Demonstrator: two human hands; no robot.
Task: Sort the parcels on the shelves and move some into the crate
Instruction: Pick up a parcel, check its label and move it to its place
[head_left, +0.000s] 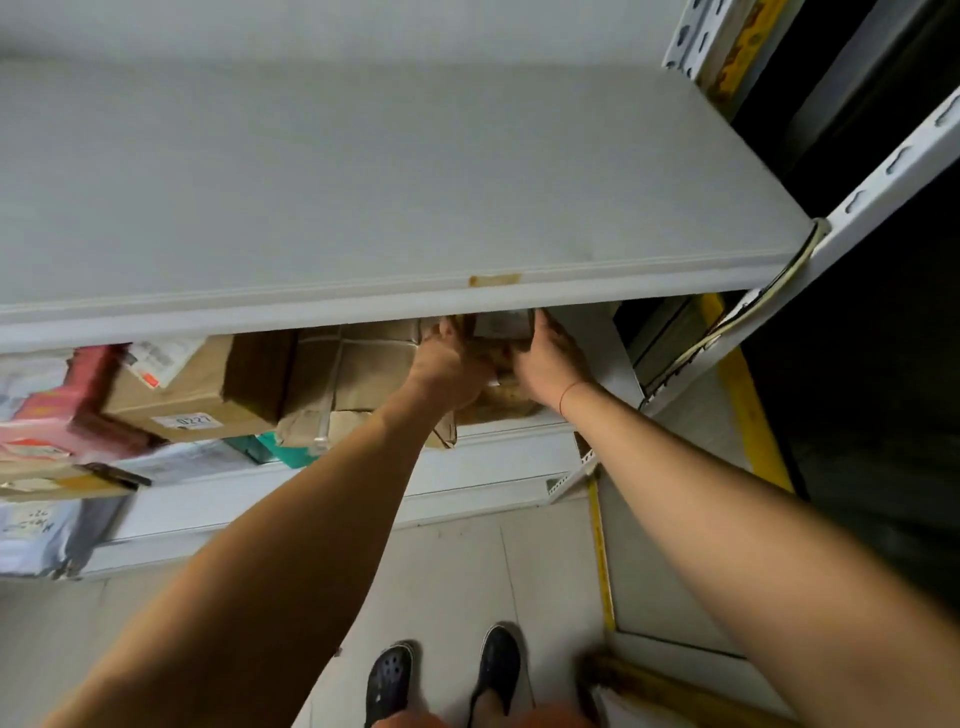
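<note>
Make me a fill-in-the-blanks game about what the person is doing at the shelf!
1. Both hands reach under the white shelf board and hold one small ____.
2. The cardboard box at the left has a label with the number ____.
3. The right hand has a thin ____ string at its wrist.
4. The shoes stand on the ____.

Missing words: parcel; 0227; red; floor

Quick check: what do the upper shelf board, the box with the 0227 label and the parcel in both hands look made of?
Upper shelf board: probably painted metal or laminate, smooth matte white, a rust-brown stain at its front edge.
0227 box: brown corrugated cardboard, matte, white paper labels.
Small parcel held by left hand and right hand: brownish wrap, maybe paper or tape; too hidden to tell.
</note>
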